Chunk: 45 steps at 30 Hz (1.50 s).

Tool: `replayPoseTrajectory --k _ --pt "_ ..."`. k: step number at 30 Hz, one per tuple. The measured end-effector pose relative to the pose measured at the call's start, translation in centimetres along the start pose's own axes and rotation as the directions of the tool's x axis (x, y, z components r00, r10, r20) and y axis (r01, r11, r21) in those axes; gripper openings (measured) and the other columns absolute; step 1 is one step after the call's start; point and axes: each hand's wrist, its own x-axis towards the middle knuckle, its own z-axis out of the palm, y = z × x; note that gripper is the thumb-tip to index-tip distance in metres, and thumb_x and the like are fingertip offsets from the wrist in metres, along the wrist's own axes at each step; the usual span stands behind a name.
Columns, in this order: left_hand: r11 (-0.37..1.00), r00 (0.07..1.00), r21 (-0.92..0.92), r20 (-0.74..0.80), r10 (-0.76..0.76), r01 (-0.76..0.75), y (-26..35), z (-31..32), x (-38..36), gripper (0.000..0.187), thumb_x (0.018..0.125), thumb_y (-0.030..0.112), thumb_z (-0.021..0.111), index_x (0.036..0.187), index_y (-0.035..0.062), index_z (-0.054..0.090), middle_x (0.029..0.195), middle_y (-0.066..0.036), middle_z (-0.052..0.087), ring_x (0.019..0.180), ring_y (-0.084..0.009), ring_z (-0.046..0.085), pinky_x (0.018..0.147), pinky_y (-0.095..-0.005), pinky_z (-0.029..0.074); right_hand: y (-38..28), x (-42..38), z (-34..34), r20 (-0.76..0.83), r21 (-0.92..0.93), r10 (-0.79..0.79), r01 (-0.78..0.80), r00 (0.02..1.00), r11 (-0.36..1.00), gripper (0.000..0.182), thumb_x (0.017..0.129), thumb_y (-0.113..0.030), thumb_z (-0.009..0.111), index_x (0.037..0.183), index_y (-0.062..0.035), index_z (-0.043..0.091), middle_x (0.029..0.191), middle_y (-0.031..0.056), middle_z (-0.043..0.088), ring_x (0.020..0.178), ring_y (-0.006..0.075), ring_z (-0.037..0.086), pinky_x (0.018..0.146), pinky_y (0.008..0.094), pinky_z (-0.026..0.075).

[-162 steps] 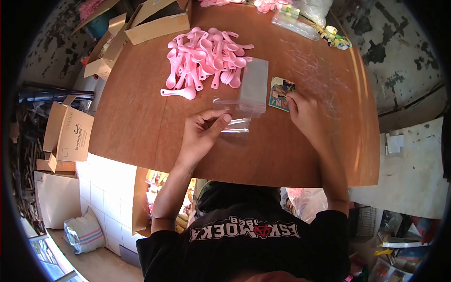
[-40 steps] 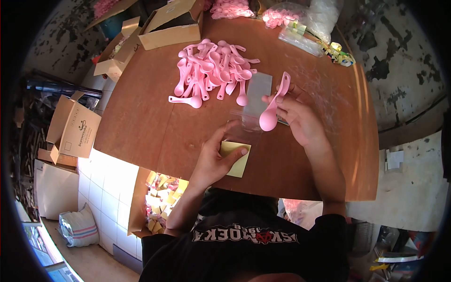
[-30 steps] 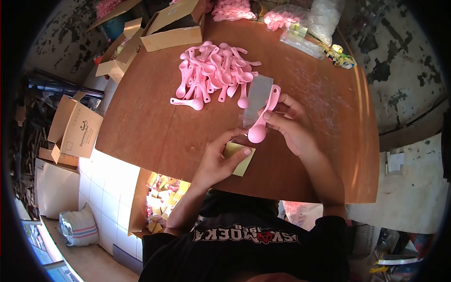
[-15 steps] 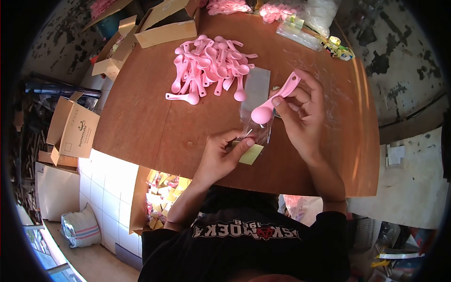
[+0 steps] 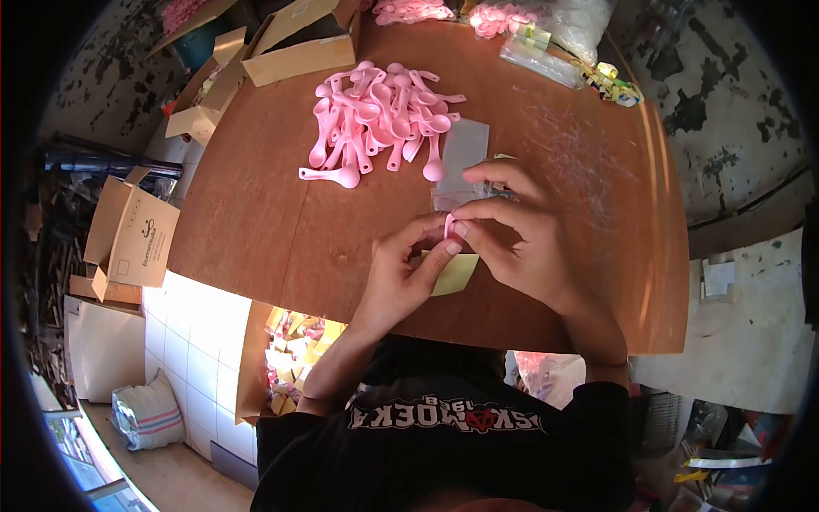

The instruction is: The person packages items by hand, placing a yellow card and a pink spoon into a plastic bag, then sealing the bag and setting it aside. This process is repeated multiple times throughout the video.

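My left hand [image 5: 401, 266] is closed, thumb against fingers, on a small clear plastic bag that is mostly hidden between my hands. A pale yellow card [image 5: 455, 275] shows just below the left thumb. Thumb and index finger of my right hand [image 5: 531, 243] pinch the handle end of a pink measuring spoon [image 5: 449, 225] right at the left fingertips; its bowl is out of sight behind the hands. Beyond them lies a flat stack of clear plastic bags [image 5: 466, 147]. To its left spreads a heap of pink measuring spoons [image 5: 375, 119].
Thin clear plastic strips [image 5: 580, 158] are scattered on the brown wooden table [image 5: 256, 222] at right. An open cardboard box [image 5: 307, 60] stands at the back left. Plastic packs [image 5: 542, 61] lie at the back right. Below the front edge is a box of yellow-carded packets [image 5: 294, 358].
My right hand has moved left and down to my left hand, bringing the spoon with it. The spoon was in full view before; only its handle end shows now.
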Motion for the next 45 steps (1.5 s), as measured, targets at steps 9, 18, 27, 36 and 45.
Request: replayPoseTrajectory --k 9,18,27,36,45 --pt "0.946 0.995 0.316 0.091 0.045 -0.072 2.3 0.0 -0.6 0.043 0.088 0.001 0.066 0.129 -0.0030 0.053 0.088 -0.014 0.073 0.081 -0.0120 0.070 0.067 -0.0234 0.053 -0.7 -0.4 -0.3 0.019 -0.161 -0.007 0.010 1.000 0.987 0.020 0.071 -0.001 0.077 0.089 -0.0030 0.070 0.103 0.0083 0.063 0.096 0.0277 0.060 0.081 0.0379 0.051" --pt "0.727 0.956 0.633 0.267 0.118 -0.267 2.9 -0.1 -1.1 0.047 0.083 0.001 0.068 0.128 -0.0026 0.055 0.078 -0.014 0.070 0.068 -0.0245 0.072 0.057 -0.0307 0.054 -0.6 -1.5 0.6 0.093 -0.423 -0.139 0.165 0.986 0.891 0.019 0.059 -0.002 0.070 0.076 -0.0040 0.061 0.084 0.0055 0.056 0.080 0.0227 0.058 0.069 0.0359 0.050" --pt "0.881 0.920 0.334 0.320 0.227 -0.334 3.6 -1.4 -1.6 0.041 0.079 0.001 0.072 0.119 -0.0033 0.062 0.092 -0.018 0.072 0.075 -0.0246 0.074 0.065 -0.0303 0.057 -2.5 -0.6 -2.4 0.082 0.233 0.139 -0.155 0.987 0.960 0.016 0.063 0.009 0.066 0.073 -0.0018 0.060 0.078 0.0073 0.061 0.073 0.0189 0.060 0.064 0.0308 0.048" --pt "0.943 0.936 0.037 -0.116 0.332 -0.330 1.0 -2.5 -3.1 0.051 0.086 0.007 0.071 0.130 -0.0078 0.050 0.096 -0.018 0.073 0.090 -0.0200 0.070 0.089 -0.0328 0.050 3.2 1.5 -12.0 0.003 0.952 -0.399 0.119 0.917 0.282 0.008 0.083 -0.016 0.063 0.077 -0.0101 0.061 0.076 0.0040 0.057 0.073 0.0183 0.060 0.073 0.0361 0.052" --pt "0.979 0.990 -0.175 -0.113 0.089 -0.108 -0.2 -2.8 -2.2 0.034 0.092 0.003 0.065 0.124 -0.0052 0.055 0.095 -0.011 0.072 0.091 -0.0121 0.067 0.078 -0.0252 0.053 19.7 -8.9 -11.7 -0.305 -0.385 0.400 -0.497 0.864 0.778 0.040 0.081 -0.013 0.067 0.120 -0.0046 0.065 0.118 0.0159 0.067 0.109 0.0306 0.064 0.092 0.0381 0.050"
